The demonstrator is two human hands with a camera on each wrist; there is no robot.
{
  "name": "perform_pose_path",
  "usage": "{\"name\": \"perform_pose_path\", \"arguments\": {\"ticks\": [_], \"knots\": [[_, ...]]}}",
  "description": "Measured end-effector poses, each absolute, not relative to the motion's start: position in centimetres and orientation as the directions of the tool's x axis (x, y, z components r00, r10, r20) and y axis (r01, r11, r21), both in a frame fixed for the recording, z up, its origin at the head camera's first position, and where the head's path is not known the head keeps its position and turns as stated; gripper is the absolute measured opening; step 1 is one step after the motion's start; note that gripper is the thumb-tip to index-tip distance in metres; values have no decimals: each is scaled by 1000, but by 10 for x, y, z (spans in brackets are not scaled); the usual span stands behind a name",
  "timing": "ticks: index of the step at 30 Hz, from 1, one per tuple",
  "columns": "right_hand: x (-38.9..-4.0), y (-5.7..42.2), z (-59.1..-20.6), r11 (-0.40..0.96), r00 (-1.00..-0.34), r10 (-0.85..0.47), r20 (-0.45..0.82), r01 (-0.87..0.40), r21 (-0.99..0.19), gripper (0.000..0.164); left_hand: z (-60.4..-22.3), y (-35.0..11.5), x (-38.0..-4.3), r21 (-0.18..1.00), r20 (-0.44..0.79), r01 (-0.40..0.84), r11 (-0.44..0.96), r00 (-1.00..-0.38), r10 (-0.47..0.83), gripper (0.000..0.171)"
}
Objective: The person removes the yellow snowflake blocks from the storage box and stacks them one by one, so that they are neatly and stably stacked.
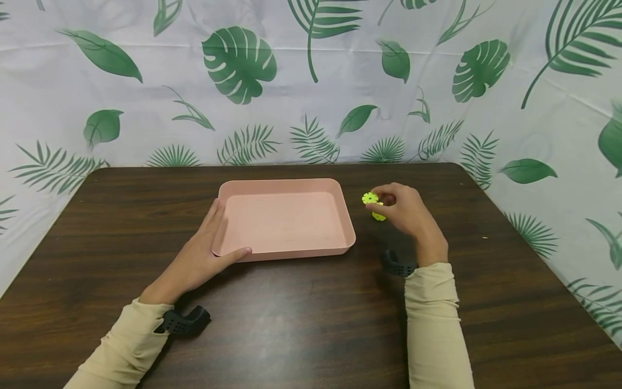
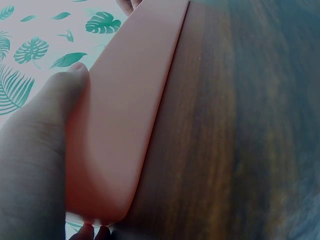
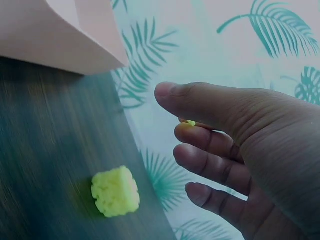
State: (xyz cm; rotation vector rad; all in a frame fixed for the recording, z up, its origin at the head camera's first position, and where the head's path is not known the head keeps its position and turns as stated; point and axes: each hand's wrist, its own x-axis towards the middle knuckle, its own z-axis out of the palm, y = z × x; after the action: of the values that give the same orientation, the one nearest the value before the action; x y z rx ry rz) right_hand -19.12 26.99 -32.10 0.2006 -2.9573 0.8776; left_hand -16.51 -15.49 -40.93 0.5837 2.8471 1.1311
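A shallow pink rectangular tray (image 1: 286,221) sits on the table. My left hand (image 1: 199,256) rests at its front-left corner, fingers straight along the left wall and thumb over the front rim. In the left wrist view the thumb (image 2: 50,100) lies along the tray's rim. To the right of the tray, my right hand (image 1: 405,210) pinches a yellow flower-shaped disc (image 1: 370,198) between thumb and fingertips. Only a sliver of that disc shows in the right wrist view. Below it stands a small stack of yellow notched discs (image 3: 115,192), partly covered by the thumb in the head view.
The dark wood-grain table (image 1: 301,319) ends at a white cloth (image 1: 291,108) with green leaf prints, hung behind it and along the right side. A tiny yellow scrap (image 1: 484,237) lies on the table to the right.
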Motion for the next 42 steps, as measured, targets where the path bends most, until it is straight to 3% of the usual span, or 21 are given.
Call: {"name": "perform_pose_path", "arguments": {"ticks": [28, 42], "knots": [[-188, 298, -345, 831, -994, 69, 87, 9, -556, 44, -408, -154, -164, 667, 112, 330, 668, -931, 348, 112], [-194, 295, -353, 823, -997, 65, 44, 29, -568, 46, -408, -154, -164, 668, 113, 330, 667, -931, 347, 112]]}}
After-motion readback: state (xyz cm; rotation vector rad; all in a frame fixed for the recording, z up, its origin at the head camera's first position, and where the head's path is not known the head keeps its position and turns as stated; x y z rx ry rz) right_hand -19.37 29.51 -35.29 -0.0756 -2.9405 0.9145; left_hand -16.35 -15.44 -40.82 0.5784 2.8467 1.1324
